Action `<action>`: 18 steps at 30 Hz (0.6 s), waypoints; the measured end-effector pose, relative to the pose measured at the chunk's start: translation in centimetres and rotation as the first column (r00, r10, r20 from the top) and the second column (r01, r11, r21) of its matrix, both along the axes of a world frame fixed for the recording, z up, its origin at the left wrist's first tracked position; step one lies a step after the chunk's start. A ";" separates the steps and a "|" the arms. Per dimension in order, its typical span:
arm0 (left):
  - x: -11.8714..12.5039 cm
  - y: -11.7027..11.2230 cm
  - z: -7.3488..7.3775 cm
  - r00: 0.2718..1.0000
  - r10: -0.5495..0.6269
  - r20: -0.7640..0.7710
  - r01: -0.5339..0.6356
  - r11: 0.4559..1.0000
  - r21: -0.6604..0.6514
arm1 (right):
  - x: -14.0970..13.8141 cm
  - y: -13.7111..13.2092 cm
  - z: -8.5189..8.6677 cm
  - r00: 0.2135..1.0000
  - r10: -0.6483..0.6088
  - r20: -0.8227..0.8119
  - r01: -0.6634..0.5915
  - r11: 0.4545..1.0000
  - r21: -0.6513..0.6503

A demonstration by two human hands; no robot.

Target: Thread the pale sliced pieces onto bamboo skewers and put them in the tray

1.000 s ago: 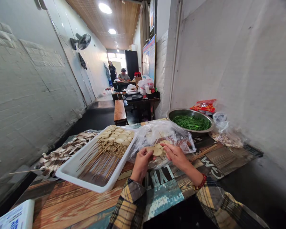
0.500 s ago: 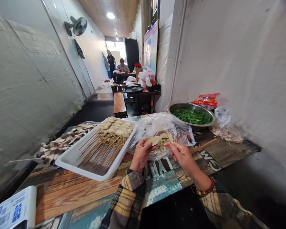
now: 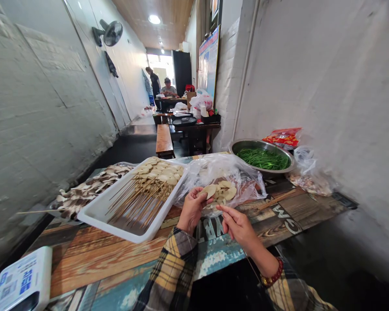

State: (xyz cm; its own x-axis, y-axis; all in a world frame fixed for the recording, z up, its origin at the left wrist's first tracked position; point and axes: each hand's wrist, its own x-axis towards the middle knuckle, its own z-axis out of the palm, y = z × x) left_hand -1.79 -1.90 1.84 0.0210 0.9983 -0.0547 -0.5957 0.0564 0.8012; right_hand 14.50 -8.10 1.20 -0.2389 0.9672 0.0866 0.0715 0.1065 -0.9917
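My left hand [image 3: 192, 209] pinches a pale, flat oval slice [image 3: 209, 190] between thumb and fingers. Just right of it, my right hand [image 3: 235, 222] is closed on a thin wooden skewer [image 3: 252, 267], which runs back under the wrist; its tip is apart from the slice. Beyond both hands, more pale oval slices [image 3: 227, 190] lie in an open clear plastic bag [image 3: 201, 170]. On the left stands a white tray [image 3: 116, 235], holding several rows of skewered slices [image 3: 160, 170] with their bare sticks [image 3: 139, 203] pointing towards me.
Sliced mushrooms [image 3: 87, 190] lie left of the tray. Towards the back right stands a metal basin [image 3: 291, 166] of green chives [image 3: 262, 159], beside bagged food [image 3: 311, 181]. Loose skewers [image 3: 277, 199] rest on the table [image 3: 116, 263]. A white box [image 3: 22, 276] sits front left. Two people are farther back.
My right hand has moved left and slightly down, bringing the skewer tip closer to my left hand. My left hand still holds the slice. The view has shifted slightly.
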 end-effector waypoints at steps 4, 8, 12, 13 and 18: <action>-0.1 0.0 -0.1 0.999 0.004 -0.031 -0.003 1.000 0.002 | -0.3 0.0 0.1 0.998 -0.049 -0.041 0.049 0.999 -0.001; 0.0 0.0 0.0 0.999 -0.013 -0.038 0.014 1.000 0.019 | -0.3 0.6 -0.5 0.989 -0.148 -0.029 0.149 0.988 0.039; 0.2 -0.1 0.2 0.999 -0.025 -0.025 0.026 1.000 0.011 | 0.1 1.1 -1.2 0.981 -0.184 0.064 0.175 0.977 0.125; 0.3 -0.1 0.2 0.999 -0.026 -0.021 0.027 1.000 0.009 | 0.2 1.2 -1.3 0.978 -0.192 0.087 0.176 0.972 0.158; 0.5 0.1 -0.2 0.997 0.013 -0.069 -0.012 1.000 0.020 | 0.3 1.5 -2.3 0.953 -0.238 0.189 0.152 0.911 0.383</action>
State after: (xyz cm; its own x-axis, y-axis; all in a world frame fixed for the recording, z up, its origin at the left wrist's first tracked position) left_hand -1.29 -1.83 1.66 0.0052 0.9993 -0.0360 -0.5391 0.0331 0.8416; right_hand 14.82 -6.58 -1.07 -0.1035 0.9090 0.4038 0.3458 0.4135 -0.8423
